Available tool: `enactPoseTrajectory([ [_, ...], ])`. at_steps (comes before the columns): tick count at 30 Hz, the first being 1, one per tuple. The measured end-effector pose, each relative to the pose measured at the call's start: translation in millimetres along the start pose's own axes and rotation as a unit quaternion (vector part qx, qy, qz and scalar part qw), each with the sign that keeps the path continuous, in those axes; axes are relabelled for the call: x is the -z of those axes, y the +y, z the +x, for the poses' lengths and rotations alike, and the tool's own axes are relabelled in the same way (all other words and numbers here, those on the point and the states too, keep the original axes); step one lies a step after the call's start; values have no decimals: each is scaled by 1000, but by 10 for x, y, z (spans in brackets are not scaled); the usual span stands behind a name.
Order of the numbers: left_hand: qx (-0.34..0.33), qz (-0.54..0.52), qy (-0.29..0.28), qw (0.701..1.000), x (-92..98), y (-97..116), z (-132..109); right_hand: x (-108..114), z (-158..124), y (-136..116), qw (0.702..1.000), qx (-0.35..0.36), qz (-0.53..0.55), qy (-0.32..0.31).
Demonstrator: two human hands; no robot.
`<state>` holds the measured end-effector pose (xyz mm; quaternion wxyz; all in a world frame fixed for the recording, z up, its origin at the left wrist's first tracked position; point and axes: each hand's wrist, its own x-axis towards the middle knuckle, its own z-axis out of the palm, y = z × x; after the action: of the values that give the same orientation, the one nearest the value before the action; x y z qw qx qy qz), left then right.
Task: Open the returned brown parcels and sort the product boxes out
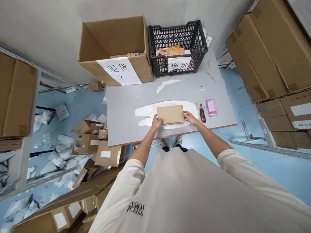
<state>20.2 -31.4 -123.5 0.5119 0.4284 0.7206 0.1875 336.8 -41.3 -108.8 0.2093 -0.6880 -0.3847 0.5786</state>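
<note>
A small flat cardboard box (170, 114) is held level between my two hands, over a worn white patch (145, 111) of the grey table. My left hand (157, 122) grips its left end, thumb on the near corner. At the right end, my right hand (190, 117) has its fingers closed on the box's edge. Just right of that hand lies a red and black utility knife (202, 114). Beside the knife is a pink item (211, 107), blurred out by pixels. The undersides of the fingers are hidden.
At the table's back stand a large open carton (114, 42) with a paper sign and a black plastic crate (178, 61) holding colourful packets. Opened boxes (108, 153) and white wrappers (63, 155) litter the floor at left. Stacked cartons (269, 51) rise on the right.
</note>
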Motion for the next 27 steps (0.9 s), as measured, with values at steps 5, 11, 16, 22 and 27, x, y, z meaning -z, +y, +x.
enactPoseTrajectory([
  [5,26,-12,33,999,78,120,128,-7,71,-89,998,25,-23,44],
  [11,11,-103,37,994,63,362,191,-57,94,-265,996,39,34,75],
  [16,15,-134,-14,991,44,444,82,-121,59,-321,994,43,94,31],
  [22,-59,-137,37,988,104,665,59,-33,59,-461,985,105,90,101],
  [27,-77,-92,69,990,28,720,23,49,114,-411,979,101,39,172],
])
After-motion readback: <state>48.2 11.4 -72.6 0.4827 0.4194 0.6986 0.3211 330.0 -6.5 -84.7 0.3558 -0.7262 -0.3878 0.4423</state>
